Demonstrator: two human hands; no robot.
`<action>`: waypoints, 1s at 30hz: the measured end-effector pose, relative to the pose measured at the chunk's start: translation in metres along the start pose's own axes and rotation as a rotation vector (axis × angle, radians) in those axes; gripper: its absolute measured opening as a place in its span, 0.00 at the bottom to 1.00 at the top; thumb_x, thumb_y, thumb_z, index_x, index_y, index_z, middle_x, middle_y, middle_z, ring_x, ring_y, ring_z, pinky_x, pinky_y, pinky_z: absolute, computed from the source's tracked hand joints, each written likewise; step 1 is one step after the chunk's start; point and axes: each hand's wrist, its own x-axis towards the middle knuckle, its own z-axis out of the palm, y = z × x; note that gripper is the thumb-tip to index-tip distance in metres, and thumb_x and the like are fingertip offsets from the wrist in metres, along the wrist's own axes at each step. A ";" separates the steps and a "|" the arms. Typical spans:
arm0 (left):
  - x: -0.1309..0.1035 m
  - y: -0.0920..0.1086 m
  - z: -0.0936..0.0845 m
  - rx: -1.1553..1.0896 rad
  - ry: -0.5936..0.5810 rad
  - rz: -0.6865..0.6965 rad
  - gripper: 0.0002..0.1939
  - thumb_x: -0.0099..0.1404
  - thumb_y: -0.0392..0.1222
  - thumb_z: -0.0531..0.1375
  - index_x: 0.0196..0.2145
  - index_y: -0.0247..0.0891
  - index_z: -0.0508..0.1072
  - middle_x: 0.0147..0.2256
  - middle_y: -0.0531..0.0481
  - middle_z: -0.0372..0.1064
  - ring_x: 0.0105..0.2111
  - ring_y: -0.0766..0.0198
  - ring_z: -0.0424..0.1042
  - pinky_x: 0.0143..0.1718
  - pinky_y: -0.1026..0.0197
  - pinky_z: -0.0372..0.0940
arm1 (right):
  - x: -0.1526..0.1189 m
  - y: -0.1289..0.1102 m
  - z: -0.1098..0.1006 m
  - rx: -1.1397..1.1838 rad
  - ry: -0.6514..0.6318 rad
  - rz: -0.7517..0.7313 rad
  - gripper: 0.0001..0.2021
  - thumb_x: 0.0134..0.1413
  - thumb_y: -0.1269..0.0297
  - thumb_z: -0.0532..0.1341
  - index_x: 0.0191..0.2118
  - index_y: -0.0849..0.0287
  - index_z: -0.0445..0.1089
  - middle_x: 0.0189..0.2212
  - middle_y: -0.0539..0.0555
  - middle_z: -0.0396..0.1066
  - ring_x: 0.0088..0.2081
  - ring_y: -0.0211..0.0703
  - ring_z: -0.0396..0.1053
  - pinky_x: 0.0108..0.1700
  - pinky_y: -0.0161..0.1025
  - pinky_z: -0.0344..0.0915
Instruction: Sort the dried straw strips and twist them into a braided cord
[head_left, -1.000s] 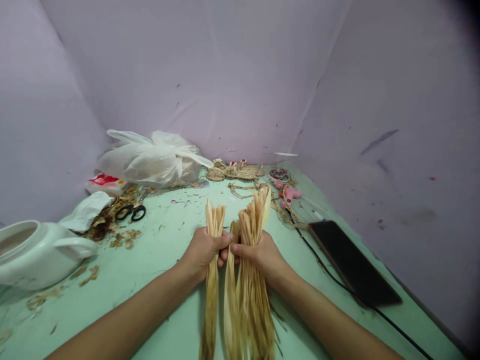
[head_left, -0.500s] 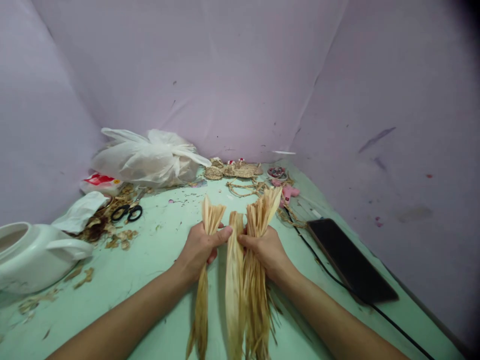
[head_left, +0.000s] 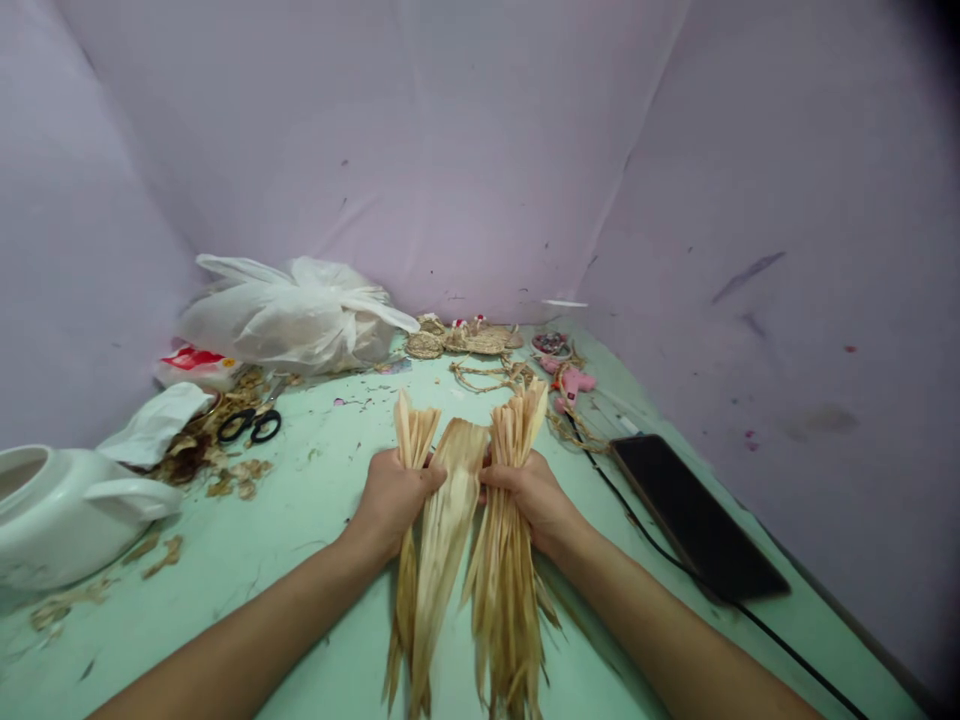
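Near the middle of the worktop (head_left: 330,520), the wide dried leaf strip (head_left: 448,500) lies between both hands, pinched; left hand (head_left: 397,495) grips the thin bundle (head_left: 411,445), right hand (head_left: 529,490) the thick one (head_left: 510,540)

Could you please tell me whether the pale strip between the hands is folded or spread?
Spread: the pale strip shows a broad, flattish face between the left hand and the right hand.
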 end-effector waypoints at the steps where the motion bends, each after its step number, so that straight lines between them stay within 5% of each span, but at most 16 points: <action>1: 0.001 0.000 0.000 0.036 0.026 0.035 0.07 0.41 0.33 0.60 0.22 0.34 0.66 0.13 0.59 0.57 0.11 0.75 0.52 0.13 0.70 0.50 | 0.000 0.000 -0.001 -0.008 0.006 0.012 0.09 0.25 0.73 0.63 0.20 0.63 0.63 0.16 0.47 0.64 0.19 0.35 0.63 0.21 0.33 0.62; 6: -0.001 0.004 -0.002 0.191 0.113 0.163 0.05 0.41 0.35 0.60 0.21 0.33 0.67 0.17 0.56 0.62 0.18 0.70 0.60 0.19 0.68 0.57 | -0.003 -0.002 -0.003 -0.123 -0.012 0.028 0.15 0.30 0.60 0.66 0.25 0.64 0.66 0.18 0.50 0.66 0.20 0.34 0.62 0.18 0.29 0.56; 10: -0.006 0.007 -0.001 0.219 0.089 0.198 0.05 0.41 0.35 0.59 0.21 0.32 0.69 0.19 0.54 0.65 0.21 0.67 0.64 0.21 0.67 0.60 | -0.004 -0.001 -0.002 -0.132 -0.072 0.030 0.14 0.28 0.63 0.67 0.25 0.65 0.68 0.17 0.48 0.66 0.18 0.31 0.60 0.18 0.30 0.55; 17: -0.008 0.004 0.000 0.097 0.016 0.119 0.07 0.41 0.34 0.60 0.23 0.32 0.69 0.18 0.55 0.64 0.18 0.69 0.63 0.20 0.67 0.60 | -0.004 0.000 0.001 -0.155 -0.044 0.037 0.09 0.26 0.70 0.64 0.21 0.64 0.65 0.14 0.46 0.62 0.15 0.31 0.57 0.17 0.31 0.55; 23: -0.012 0.002 0.004 -0.062 -0.242 0.001 0.14 0.41 0.38 0.64 0.28 0.31 0.70 0.23 0.49 0.69 0.22 0.63 0.67 0.25 0.62 0.64 | -0.004 0.006 0.001 -0.184 -0.114 -0.080 0.11 0.30 0.72 0.61 0.29 0.65 0.68 0.21 0.49 0.68 0.22 0.36 0.63 0.24 0.32 0.61; 30: -0.011 0.000 0.006 -0.126 -0.256 -0.092 0.10 0.39 0.35 0.63 0.23 0.31 0.68 0.19 0.51 0.65 0.21 0.63 0.67 0.24 0.62 0.62 | -0.010 0.001 0.007 -0.297 -0.088 -0.142 0.12 0.30 0.74 0.59 0.30 0.65 0.68 0.26 0.52 0.71 0.29 0.41 0.67 0.30 0.34 0.64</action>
